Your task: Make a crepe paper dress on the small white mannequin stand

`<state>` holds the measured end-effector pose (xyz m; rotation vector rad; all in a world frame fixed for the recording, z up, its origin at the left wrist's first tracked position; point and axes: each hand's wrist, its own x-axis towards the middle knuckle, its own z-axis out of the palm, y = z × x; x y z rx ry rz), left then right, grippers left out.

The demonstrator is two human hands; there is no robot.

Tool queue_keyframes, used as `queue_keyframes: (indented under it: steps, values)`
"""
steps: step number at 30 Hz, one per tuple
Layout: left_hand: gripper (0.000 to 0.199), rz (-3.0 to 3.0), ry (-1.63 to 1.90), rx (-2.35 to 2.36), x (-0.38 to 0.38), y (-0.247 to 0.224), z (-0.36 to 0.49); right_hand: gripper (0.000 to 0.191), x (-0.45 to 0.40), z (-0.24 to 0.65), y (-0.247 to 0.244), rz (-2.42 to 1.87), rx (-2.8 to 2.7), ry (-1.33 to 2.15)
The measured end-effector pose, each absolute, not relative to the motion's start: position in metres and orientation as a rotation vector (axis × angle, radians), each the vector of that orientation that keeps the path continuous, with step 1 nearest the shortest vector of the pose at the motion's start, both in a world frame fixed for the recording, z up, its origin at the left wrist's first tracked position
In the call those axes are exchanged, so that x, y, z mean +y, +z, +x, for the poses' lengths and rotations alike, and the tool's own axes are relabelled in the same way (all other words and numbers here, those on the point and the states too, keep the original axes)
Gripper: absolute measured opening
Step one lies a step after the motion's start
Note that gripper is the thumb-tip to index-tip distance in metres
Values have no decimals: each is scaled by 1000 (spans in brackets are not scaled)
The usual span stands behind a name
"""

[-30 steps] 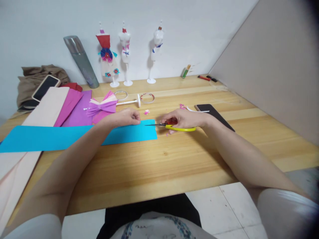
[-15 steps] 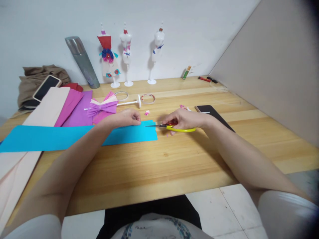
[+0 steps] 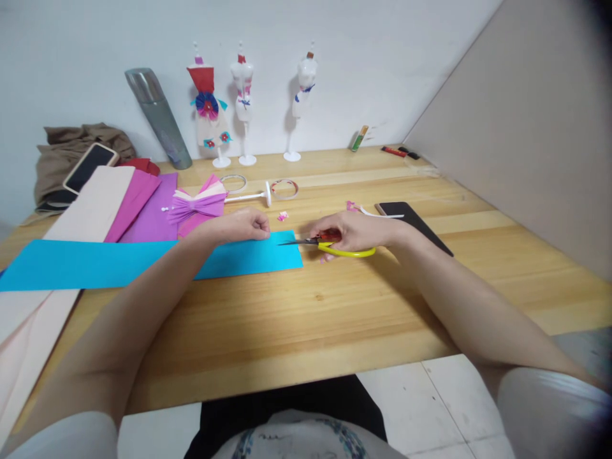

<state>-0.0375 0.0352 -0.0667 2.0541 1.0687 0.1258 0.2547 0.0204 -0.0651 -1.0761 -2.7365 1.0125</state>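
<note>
1. A person's left hand [image 3: 251, 223] rests, fingers curled, at the far edge of a turquoise strip [image 3: 95, 262] running left to right across a table [image 3: 268, 338]; its pinch can't be told.
2. Apart from it, beyond the strip's right end, the right hand [image 3: 348, 228] grips scissors [image 3: 329, 247], blades over that end.
3. The left forearm crosses the strip; a bow-dressed mannequin [image 3: 197, 207] lies behind.

Blue strip [image 3: 95, 263] — middle hidden by left forearm [image 3: 153, 306]; peach sheet [image 3: 23, 357] — cut off at view's left edge.
</note>
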Motion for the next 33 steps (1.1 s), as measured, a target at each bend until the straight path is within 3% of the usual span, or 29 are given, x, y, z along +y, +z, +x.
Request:
queue_keyframes:
  steps: [33]
  values:
    - [16, 2030, 140, 1023, 35, -60, -38, 48, 31, 229, -59, -965, -2832, 1086]
